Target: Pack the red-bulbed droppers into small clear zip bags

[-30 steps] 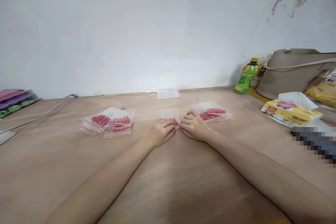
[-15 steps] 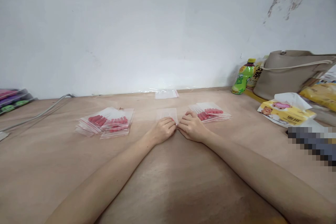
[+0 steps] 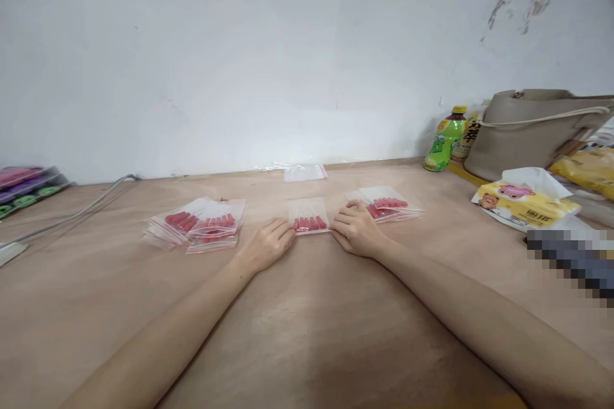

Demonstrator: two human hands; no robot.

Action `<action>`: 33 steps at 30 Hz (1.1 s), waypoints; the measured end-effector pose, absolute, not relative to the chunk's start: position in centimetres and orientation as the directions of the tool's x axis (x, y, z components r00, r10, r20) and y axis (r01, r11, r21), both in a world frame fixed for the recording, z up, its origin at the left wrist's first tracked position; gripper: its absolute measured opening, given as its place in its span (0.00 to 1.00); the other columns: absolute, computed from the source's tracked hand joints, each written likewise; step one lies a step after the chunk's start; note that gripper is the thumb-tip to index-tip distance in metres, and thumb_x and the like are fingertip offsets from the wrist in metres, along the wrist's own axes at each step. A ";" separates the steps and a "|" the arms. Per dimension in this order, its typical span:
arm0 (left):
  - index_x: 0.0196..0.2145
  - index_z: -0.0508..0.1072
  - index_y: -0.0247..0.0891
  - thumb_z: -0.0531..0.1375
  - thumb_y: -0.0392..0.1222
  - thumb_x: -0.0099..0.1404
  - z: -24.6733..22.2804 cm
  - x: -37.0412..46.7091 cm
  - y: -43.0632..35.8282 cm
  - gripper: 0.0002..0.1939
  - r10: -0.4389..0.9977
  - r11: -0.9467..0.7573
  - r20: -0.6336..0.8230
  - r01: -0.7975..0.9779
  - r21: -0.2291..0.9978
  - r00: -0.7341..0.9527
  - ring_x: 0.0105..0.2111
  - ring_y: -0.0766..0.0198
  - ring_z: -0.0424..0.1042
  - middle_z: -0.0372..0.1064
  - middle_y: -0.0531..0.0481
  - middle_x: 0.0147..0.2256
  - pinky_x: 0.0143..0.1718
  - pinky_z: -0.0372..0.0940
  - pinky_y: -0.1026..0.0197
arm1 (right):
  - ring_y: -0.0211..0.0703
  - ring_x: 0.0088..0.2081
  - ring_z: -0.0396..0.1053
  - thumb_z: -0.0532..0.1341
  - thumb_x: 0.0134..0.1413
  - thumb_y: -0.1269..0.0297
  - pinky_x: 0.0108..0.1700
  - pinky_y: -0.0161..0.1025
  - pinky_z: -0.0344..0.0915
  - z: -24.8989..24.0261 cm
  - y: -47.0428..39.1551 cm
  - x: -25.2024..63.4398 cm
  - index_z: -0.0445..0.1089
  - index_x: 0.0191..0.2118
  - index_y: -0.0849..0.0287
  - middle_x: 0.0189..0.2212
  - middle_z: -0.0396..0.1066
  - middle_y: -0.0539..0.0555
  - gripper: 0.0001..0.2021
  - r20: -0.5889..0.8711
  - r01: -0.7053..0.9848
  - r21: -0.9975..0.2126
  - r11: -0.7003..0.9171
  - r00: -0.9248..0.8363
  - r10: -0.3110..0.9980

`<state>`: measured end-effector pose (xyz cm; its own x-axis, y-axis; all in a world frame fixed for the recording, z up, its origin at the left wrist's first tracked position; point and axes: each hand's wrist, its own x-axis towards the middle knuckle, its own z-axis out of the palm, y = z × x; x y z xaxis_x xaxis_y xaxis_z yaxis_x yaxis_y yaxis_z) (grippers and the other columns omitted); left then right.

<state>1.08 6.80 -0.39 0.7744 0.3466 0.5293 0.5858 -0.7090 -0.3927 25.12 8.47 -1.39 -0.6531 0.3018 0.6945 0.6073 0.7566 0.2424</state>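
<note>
A small clear zip bag (image 3: 307,209) lies flat on the table in front of me, its seal side toward me. Several red stick-shaped pieces (image 3: 309,223) lie in a row inside it, near the seal. My left hand (image 3: 271,244) is closed, with its fingertips at the bag's near left corner. At the near right corner, my right hand (image 3: 357,230) pinches the bag's edge, fingers bent. A pile of similar filled bags (image 3: 204,223) lies to the left. Another pile of filled bags (image 3: 391,201) sits just beyond my right hand, which partly covers it.
Flat, pale zip bags (image 3: 305,172) lie by the wall. At the right stand a green drink bottle (image 3: 446,140), a beige bag (image 3: 522,134) and a yellow tissue pack (image 3: 525,201). A grey cable (image 3: 91,206) and colourful packs (image 3: 31,186) are at the left.
My left hand has slid left along the bag's near edge to its left corner, and my right hand has shifted slightly right. The red pieces, hidden before, now show between them.
</note>
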 end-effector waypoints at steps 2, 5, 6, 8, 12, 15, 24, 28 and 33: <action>0.30 0.68 0.33 0.48 0.34 0.67 -0.2 0.8 6.4 0.11 0.379 -0.682 0.528 0.615 -0.395 0.760 0.32 0.61 0.69 0.69 0.45 0.30 0.35 0.65 0.58 | 0.37 0.28 0.58 0.51 0.55 0.70 0.41 0.41 0.48 -1.4 8.5 25.1 0.66 0.24 0.61 0.21 0.65 0.51 0.12 0.689 0.605 0.243 0.758 -0.658 0.304; 0.28 0.67 0.32 0.48 0.37 0.67 -0.1 0.8 6.2 0.13 0.431 -0.641 0.524 0.658 -0.396 0.735 0.28 0.60 0.68 0.67 0.45 0.26 0.30 0.63 0.59 | 0.37 0.28 0.58 0.51 0.54 0.69 0.41 0.41 0.49 -1.4 8.5 25.1 0.67 0.24 0.60 0.21 0.66 0.51 0.11 0.683 0.610 0.240 0.755 -0.659 0.315; 0.27 0.67 0.32 0.48 0.37 0.68 -0.1 0.9 6.2 0.14 0.444 -0.632 0.520 0.666 -0.396 0.730 0.27 0.60 0.67 0.66 0.45 0.26 0.29 0.62 0.59 | 0.37 0.28 0.58 0.51 0.54 0.69 0.41 0.41 0.49 -1.5 8.5 25.2 0.67 0.24 0.60 0.22 0.66 0.51 0.11 0.683 0.614 0.235 0.754 -0.656 0.321; 0.27 0.66 0.33 0.47 0.37 0.68 -0.1 0.9 6.3 0.14 0.455 -0.632 0.507 0.667 -0.396 0.732 0.27 0.60 0.67 0.66 0.46 0.26 0.29 0.62 0.60 | 0.37 0.29 0.59 0.52 0.54 0.68 0.41 0.41 0.50 -1.6 8.6 25.3 0.67 0.24 0.60 0.22 0.66 0.52 0.11 0.680 0.621 0.213 0.754 -0.648 0.342; 0.27 0.66 0.34 0.47 0.37 0.68 -0.3 0.9 6.4 0.14 0.446 -0.670 0.485 0.640 -0.378 0.753 0.28 0.62 0.67 0.66 0.48 0.26 0.31 0.61 0.61 | 0.41 0.35 0.62 0.56 0.51 0.66 0.41 0.40 0.53 -1.9 8.9 25.6 0.69 0.35 0.59 0.31 0.69 0.53 0.06 0.671 0.616 0.072 0.784 -0.612 0.419; 0.27 0.67 0.35 0.47 0.39 0.68 -0.3 1.0 6.4 0.14 0.447 -0.698 0.475 0.628 -0.344 0.758 0.28 0.63 0.67 0.67 0.49 0.26 0.32 0.62 0.62 | 0.41 0.38 0.64 0.57 0.49 0.67 0.40 0.38 0.57 -2.3 9.2 25.4 0.68 0.39 0.57 0.36 0.69 0.54 0.09 0.679 0.586 -0.032 0.810 -0.582 0.448; 0.41 0.66 0.37 0.51 0.45 0.66 -0.6 0.5 6.7 0.11 0.579 -0.643 0.499 0.738 -0.207 0.644 0.40 0.57 0.67 0.67 0.45 0.41 0.40 0.62 0.57 | 0.44 0.43 0.66 0.49 0.48 0.80 0.45 0.40 0.63 -2.3 9.5 25.5 0.65 0.39 0.62 0.44 0.68 0.58 0.14 0.667 0.608 0.074 0.791 -0.619 0.414; 0.40 0.66 0.37 0.49 0.42 0.66 -0.7 0.2 6.8 0.09 0.624 -0.629 0.462 0.756 -0.181 0.630 0.40 0.58 0.67 0.68 0.46 0.39 0.39 0.62 0.57 | 0.46 0.45 0.65 0.50 0.46 0.80 0.47 0.43 0.61 -0.8 9.9 28.9 0.65 0.37 0.62 0.44 0.68 0.60 0.13 0.659 0.675 0.094 0.732 -0.593 0.462; 0.37 0.68 0.38 0.49 0.40 0.66 -0.4 0.4 6.8 0.09 0.639 -0.641 0.418 0.748 -0.175 0.646 0.38 0.60 0.67 0.68 0.47 0.37 0.40 0.61 0.59 | 0.45 0.39 0.68 0.52 0.45 0.75 0.44 0.43 0.62 -0.2 10.2 33.6 0.65 0.32 0.58 0.38 0.71 0.55 0.09 0.552 0.751 -0.005 0.661 -0.549 0.628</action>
<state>0.43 6.83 -0.41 0.6455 0.6390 0.4184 0.7476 -0.6407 -0.1749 33.56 10.21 -0.18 -0.5488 0.6281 0.5516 0.7506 0.6607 -0.0055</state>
